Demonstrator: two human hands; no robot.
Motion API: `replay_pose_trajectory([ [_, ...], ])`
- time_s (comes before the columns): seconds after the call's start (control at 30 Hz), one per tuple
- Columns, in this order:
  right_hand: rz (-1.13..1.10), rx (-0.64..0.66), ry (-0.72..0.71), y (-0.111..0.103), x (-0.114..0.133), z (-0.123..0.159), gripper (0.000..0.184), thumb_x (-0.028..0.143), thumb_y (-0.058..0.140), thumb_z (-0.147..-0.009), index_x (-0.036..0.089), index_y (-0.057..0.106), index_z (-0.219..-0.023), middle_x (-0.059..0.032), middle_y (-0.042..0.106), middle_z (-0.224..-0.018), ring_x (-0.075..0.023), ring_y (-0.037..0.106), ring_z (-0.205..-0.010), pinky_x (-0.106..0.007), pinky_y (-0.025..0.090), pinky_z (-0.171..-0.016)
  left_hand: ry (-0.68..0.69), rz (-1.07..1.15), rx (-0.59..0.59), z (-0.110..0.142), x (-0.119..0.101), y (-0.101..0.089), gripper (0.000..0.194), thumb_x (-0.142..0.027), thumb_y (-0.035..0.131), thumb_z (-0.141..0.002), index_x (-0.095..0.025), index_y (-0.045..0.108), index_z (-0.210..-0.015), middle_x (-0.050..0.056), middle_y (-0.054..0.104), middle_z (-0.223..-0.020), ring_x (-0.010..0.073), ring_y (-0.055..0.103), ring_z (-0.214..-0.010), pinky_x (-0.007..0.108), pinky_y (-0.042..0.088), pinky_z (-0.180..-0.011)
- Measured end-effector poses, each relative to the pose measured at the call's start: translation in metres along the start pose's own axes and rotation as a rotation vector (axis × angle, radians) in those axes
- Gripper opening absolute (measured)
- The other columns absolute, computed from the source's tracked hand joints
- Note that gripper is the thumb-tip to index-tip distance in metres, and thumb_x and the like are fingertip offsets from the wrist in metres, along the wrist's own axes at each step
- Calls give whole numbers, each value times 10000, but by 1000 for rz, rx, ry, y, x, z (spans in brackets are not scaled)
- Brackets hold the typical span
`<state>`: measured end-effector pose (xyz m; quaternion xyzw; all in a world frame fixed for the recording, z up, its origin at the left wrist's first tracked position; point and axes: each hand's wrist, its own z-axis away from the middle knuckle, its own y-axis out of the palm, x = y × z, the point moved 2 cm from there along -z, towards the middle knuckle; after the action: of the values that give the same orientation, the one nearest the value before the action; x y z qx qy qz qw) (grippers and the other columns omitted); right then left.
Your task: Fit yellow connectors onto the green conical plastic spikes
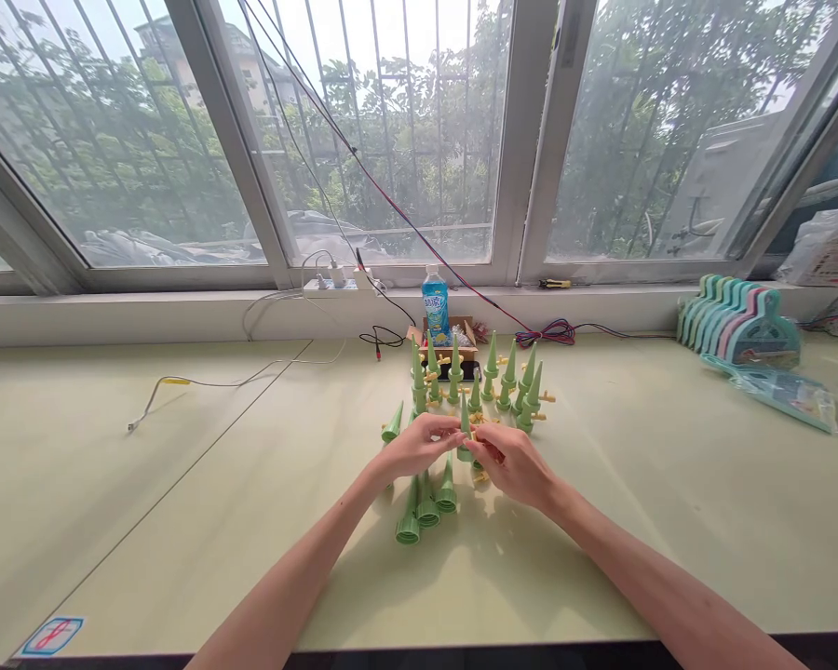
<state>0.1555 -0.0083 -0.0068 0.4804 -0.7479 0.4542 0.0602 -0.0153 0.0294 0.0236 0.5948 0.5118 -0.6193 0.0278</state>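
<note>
Near the middle of the table, a green plastic watering spike (pixel 465 416) points upward between my hands. My left hand (pixel 423 444) is closed around its left side. On the other side, my right hand (pixel 513 461) pinches at the spike, by a small yellow piece partly hidden by the fingers. Several green spikes with yellow valves (pixel 507 377) stand upright behind my hands. In front lie loose green spikes (pixel 428 507) with their open threaded ends toward me. Another green spike (pixel 392 425) leans left of my left hand.
A blue-labelled bottle (pixel 436 305) and a small cardboard box (pixel 469 352) stand by the window sill, with a dark phone (pixel 461 370) before them. Cables (pixel 555 332) lie along the back. Pastel paddle-shaped items (pixel 736 321) are at the right; a thin cable (pixel 202 381) crosses the left side.
</note>
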Motion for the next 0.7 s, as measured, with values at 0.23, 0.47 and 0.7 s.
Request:
replay_pose_trajectory([
  [0.23,-37,-145,236,-1,-13,-1,268,428,462,-953,184,568,-918,44,453,-576,-120,401,-511,-245,334,-528,-34,-206,-296,-2,12,3,312,-402,487,-919,-156,585,-754,13,580,-711,104,456,-592,215,386,-542],
  [0.47,-48,-154,247,-2,-13,-2,243,397,446,-959,187,556,-904,44,477,-578,-118,420,-498,-236,339,-517,-184,-456,-370,1,21,3,227,-314,484,-903,-177,611,-776,25,675,-779,133,537,-589,242,384,-564],
  [0.7,-43,-152,240,-1,-14,-2,227,378,450,-955,191,559,-887,45,478,-578,-115,406,-490,-234,334,-510,-288,-524,-381,2,16,1,247,-322,478,-892,-173,572,-717,44,674,-752,152,550,-606,256,366,-567],
])
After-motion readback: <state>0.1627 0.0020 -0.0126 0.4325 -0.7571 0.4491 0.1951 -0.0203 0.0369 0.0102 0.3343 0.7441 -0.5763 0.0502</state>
